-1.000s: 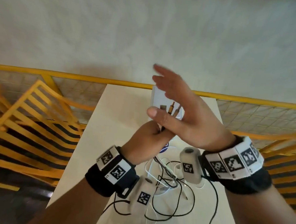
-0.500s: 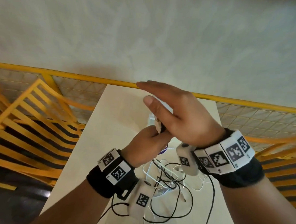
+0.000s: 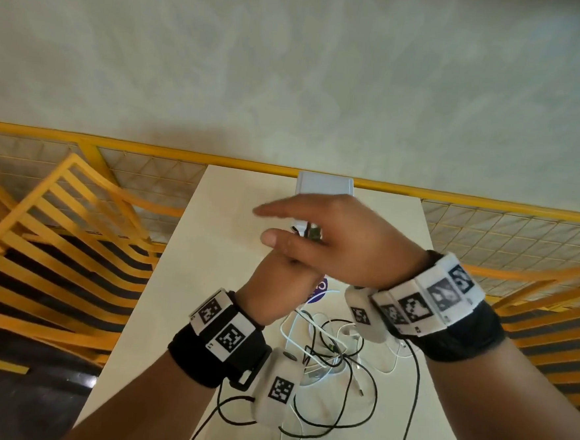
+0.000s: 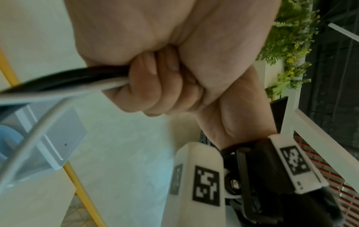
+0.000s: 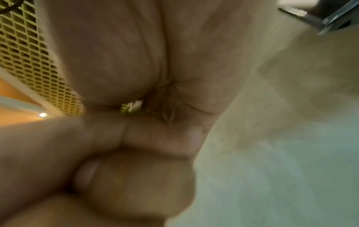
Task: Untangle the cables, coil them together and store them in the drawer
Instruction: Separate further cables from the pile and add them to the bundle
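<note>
My left hand (image 3: 279, 282) is a fist that grips a bunch of black and white cables (image 4: 73, 79) above the table. Their plug ends (image 3: 311, 233) stick up out of the fist. My right hand (image 3: 342, 233) lies flat across the top of that fist, fingers straight and pointing left, thumb forward. In the right wrist view its blurred palm (image 5: 126, 53) presses a small green and white plug end (image 5: 132, 107). The rest of the cables (image 3: 337, 364) hang down into a loose black and white tangle on the beige table (image 3: 218, 249). A white drawer unit (image 3: 325, 184) stands at the table's far edge.
A yellow rail (image 3: 149, 148) and wire mesh run behind the table against a pale wall. Yellow slatted frames (image 3: 57, 238) stand on both sides. A round blue and white sticker (image 3: 318, 290) lies on the table under my hands.
My right hand has tipped from upright to flat and come down over the left fist. The plug ends are now mostly covered. The left fist keeps its grip.
</note>
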Tool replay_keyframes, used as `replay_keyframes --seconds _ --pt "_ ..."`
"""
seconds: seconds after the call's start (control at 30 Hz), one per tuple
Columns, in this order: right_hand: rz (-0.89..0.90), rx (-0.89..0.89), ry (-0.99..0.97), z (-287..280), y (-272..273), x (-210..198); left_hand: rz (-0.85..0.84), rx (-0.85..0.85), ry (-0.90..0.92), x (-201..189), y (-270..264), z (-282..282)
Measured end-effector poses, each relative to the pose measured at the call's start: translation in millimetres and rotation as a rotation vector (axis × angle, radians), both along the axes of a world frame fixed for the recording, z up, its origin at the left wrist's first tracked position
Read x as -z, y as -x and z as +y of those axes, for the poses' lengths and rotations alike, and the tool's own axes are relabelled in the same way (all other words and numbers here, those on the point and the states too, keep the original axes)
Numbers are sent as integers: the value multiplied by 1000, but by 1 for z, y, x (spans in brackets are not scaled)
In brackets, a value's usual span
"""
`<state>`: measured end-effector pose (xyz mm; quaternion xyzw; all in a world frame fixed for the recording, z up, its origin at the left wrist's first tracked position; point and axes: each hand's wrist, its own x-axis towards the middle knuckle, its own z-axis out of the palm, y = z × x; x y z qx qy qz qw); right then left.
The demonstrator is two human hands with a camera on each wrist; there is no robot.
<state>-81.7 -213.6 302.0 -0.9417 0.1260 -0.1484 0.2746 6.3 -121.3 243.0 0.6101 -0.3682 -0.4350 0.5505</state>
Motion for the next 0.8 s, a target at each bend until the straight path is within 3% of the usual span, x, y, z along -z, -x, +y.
replay_keyframes --seconds 0.07,0.13,0.23,0.3,0.43,0.63,0.8 --pt "-99 70 -168 -9 17 0 -4 10 -21 -1 -5 -1" --pt "-119 108 -340 -12 30 12 208 -8 45 -4 -13 -3" --pt "85 -45 -549 1 27 50 328 -10 83 -6 -20 -8" --pt "137 -50 -606 17 18 72 413 -5 110 -14 -24 -11" --pt "-84 57 -851 35 11 101 533 -27 128 -26 -41 -14" --pt "-166 113 -949 45 29 134 553 -199 184 -44 -84 -10" --pt "-158 171 -897 45 38 151 481 -291 223 -55 -99 -7"
